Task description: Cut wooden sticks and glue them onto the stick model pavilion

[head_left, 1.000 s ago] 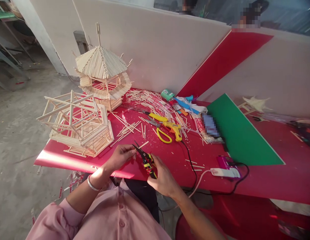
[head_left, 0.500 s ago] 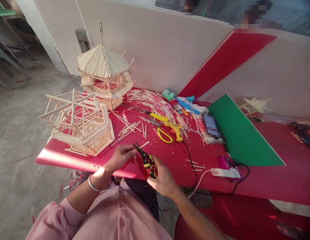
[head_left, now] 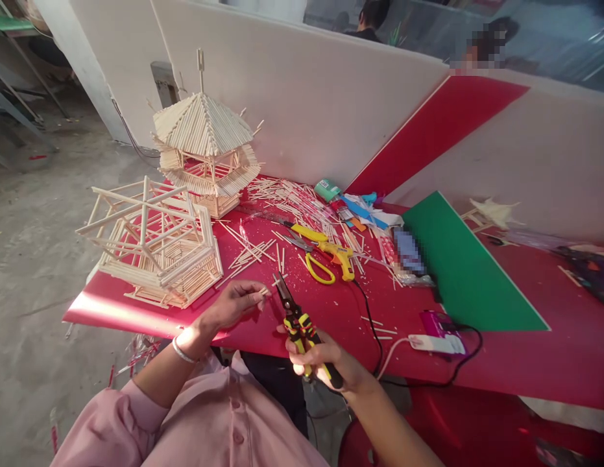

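My left hand (head_left: 238,303) pinches a short wooden stick (head_left: 265,292) between thumb and fingers, above the front of the red table. My right hand (head_left: 324,360) is wrapped round the black and yellow handles of a pair of snips (head_left: 292,311). The snips' dark blades point away from me, just right of my left fingertips and apart from the held stick. A loose stick piece (head_left: 278,283) shows beside the blade tips. Left of my hands stands an open hexagonal stick frame (head_left: 160,240), and behind it a roofed stick pavilion (head_left: 204,143).
Yellow-handled scissors (head_left: 320,269) and a yellow glue gun (head_left: 339,255) lie mid-table, near a heap of loose sticks (head_left: 292,201). A green board (head_left: 471,272) and a white power strip (head_left: 435,344) with cables are at right. Another person (head_left: 372,19) is beyond the partition.
The snips have moved right and down, away from my left hand, and their handles have spread. The stick in my left fingers now sticks out much less.
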`<control>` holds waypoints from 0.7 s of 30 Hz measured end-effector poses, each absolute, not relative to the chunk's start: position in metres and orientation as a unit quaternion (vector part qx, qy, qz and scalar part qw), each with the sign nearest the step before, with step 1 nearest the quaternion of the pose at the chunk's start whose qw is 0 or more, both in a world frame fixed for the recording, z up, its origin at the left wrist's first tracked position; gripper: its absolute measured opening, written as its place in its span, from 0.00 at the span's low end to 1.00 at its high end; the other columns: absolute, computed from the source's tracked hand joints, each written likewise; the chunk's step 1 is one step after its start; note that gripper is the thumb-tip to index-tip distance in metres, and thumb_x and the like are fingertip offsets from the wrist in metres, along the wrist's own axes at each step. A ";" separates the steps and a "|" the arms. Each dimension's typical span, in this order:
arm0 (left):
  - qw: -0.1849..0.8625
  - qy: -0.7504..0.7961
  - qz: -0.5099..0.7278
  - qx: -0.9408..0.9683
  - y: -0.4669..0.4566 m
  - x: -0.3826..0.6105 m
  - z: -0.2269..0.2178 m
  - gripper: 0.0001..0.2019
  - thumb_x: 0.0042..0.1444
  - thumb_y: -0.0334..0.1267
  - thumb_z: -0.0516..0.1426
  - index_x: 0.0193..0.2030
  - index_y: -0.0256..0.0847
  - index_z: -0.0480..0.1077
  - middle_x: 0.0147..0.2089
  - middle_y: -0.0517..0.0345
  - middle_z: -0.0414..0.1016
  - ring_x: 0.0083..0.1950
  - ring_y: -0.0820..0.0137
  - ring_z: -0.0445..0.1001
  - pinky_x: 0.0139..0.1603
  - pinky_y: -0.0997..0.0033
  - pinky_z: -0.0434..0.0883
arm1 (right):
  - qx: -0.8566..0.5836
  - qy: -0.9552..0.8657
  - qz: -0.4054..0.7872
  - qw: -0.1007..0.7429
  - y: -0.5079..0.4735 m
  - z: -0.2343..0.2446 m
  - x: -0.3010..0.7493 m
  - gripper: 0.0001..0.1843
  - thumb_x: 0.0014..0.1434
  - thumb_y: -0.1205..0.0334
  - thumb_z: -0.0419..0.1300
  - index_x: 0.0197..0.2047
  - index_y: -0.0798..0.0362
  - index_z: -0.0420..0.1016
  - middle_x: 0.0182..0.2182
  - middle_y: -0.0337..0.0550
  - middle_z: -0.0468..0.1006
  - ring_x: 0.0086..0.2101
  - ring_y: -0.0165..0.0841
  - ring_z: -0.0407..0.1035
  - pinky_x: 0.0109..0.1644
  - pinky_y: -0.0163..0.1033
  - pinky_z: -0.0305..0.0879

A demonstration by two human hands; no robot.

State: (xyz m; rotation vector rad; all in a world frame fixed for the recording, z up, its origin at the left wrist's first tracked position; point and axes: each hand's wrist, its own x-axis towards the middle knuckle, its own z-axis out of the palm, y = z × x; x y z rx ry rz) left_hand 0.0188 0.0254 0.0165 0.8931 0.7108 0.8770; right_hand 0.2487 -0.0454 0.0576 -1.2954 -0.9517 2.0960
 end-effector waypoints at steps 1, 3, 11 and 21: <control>0.748 0.333 0.411 0.401 0.027 0.020 0.016 0.19 0.49 0.52 0.66 0.32 0.35 0.73 0.23 0.61 0.70 0.18 0.80 0.59 0.20 0.77 0.59 | -0.484 -0.350 0.762 0.250 -0.044 0.057 0.249 0.24 0.41 0.61 0.63 0.45 0.53 0.75 0.32 0.38 0.71 0.26 0.27 0.63 0.31 0.34 0.60; 0.721 0.366 0.438 0.393 0.031 0.022 0.017 0.19 0.49 0.52 0.66 0.33 0.36 0.72 0.23 0.62 0.69 0.18 0.80 0.60 0.20 0.77 0.59 | -0.536 -0.424 0.684 0.257 -0.037 0.057 0.250 0.23 0.41 0.61 0.61 0.44 0.53 0.75 0.31 0.37 0.72 0.28 0.29 0.65 0.33 0.35 0.61; 0.617 0.389 0.510 0.456 0.037 0.039 -0.001 0.17 0.54 0.52 0.61 0.33 0.39 0.65 0.29 0.55 0.78 0.29 0.70 0.76 0.31 0.72 0.70 | -0.694 -0.679 0.239 0.020 0.044 0.064 0.245 0.27 0.48 0.62 0.59 0.53 0.57 0.70 0.37 0.49 0.80 0.36 0.40 0.73 0.36 0.38 0.61; 0.414 0.498 0.584 0.490 0.029 0.034 -0.007 0.08 0.62 0.40 0.55 0.39 0.40 0.73 0.37 0.53 0.81 0.37 0.68 0.80 0.38 0.70 0.75 | -0.738 -0.671 0.074 -0.002 0.039 0.051 0.239 0.44 0.53 0.50 0.60 0.68 0.62 0.54 0.55 0.63 0.70 0.53 0.51 0.68 0.49 0.47 0.65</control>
